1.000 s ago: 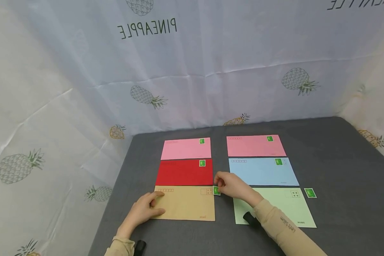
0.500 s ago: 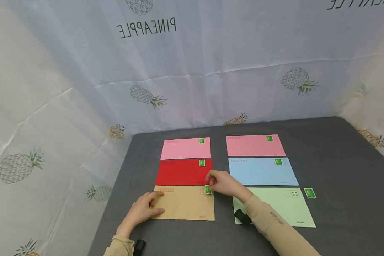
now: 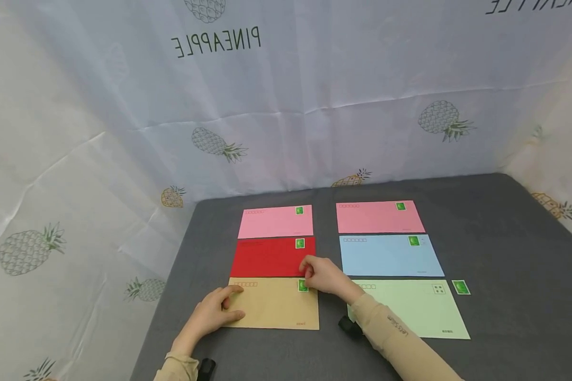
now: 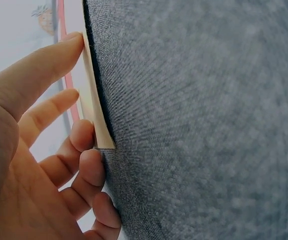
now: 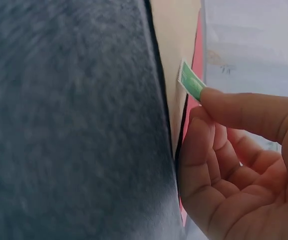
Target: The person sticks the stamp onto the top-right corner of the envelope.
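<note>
My right hand (image 3: 323,276) pinches a green stamp (image 5: 191,82) between thumb and forefinger. In the head view that stamp overlaps the upper right corner of the tan envelope (image 3: 271,311). On the envelope's left side rests my left hand (image 3: 214,309), thumb and fingertips touching the paper with the fingers spread. The left wrist view shows the tan envelope's edge (image 4: 98,117) under the thumb tip and beside the fingers. Just beyond lies a red envelope (image 3: 267,259) with a green stamp (image 3: 300,243) at its upper right.
A pink envelope (image 3: 271,225) lies at the far left. The right column holds a pink envelope (image 3: 376,219), a blue envelope (image 3: 386,259) and a light green envelope (image 3: 419,312), partly under the right forearm. A loose stamp (image 3: 461,287) lies on the grey table (image 3: 515,243).
My right hand has moved left with the pinched stamp, from the gap between the columns onto the tan envelope's upper right corner. The left hand has stayed in place.
</note>
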Motion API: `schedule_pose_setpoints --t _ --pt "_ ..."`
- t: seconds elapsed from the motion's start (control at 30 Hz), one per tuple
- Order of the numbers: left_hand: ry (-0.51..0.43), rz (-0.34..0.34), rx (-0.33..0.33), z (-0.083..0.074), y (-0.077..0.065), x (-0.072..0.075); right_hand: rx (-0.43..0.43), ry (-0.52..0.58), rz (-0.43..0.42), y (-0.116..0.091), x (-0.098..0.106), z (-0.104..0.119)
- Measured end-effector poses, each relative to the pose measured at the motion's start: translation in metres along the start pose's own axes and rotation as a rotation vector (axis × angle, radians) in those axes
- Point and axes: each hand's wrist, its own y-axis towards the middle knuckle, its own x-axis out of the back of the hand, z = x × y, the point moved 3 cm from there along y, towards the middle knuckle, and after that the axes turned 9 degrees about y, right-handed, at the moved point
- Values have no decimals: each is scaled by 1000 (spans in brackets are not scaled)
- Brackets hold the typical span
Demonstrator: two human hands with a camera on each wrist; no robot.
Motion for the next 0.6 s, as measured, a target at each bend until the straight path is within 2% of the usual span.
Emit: schedule_pose_setpoints --t 0.2,0.6 --pt "17 -5 27 2 2 -2 2 -44 -31 0 -5 1" --pt "11 -12 32 2 2 -3 2 -158 -55 2 -13 4"
